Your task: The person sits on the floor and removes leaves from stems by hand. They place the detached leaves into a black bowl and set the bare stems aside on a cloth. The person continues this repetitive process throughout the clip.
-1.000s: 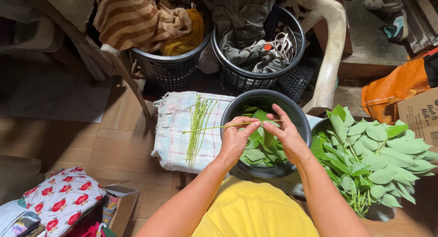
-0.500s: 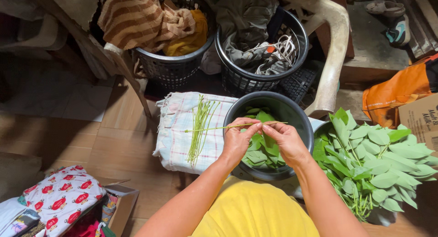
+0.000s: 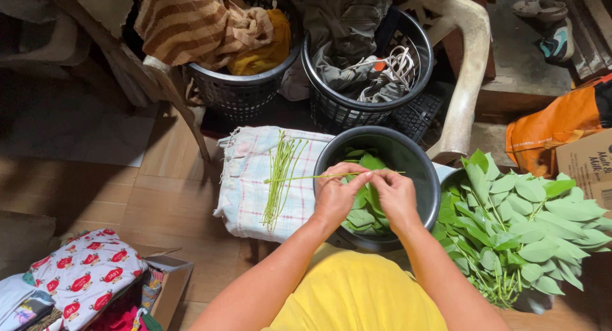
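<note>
My left hand (image 3: pixel 336 197) and my right hand (image 3: pixel 395 196) both pinch one thin green stem (image 3: pixel 299 177) over a dark round pot (image 3: pixel 414 159). The stem lies level and sticks out left past the pot's rim. Loose green leaves (image 3: pixel 364 213) lie in the pot under my hands. Left of the pot, a bundle of bare stems (image 3: pixel 278 178) lies on a checked cloth (image 3: pixel 245 191). A heap of leafy stalks (image 3: pixel 516 226) sits to the right of the pot.
Two black baskets of clothes (image 3: pixel 239 92) (image 3: pixel 363 105) stand behind the pot. A pale plastic chair arm (image 3: pixel 462 82) curves at the back right. An orange bag (image 3: pixel 551 124) and a cardboard box (image 3: pixel 590 162) sit far right, patterned cloth (image 3: pixel 86 277) lower left.
My right hand has slid left along the stem, closer to my left hand. The stem stays level over the pot.
</note>
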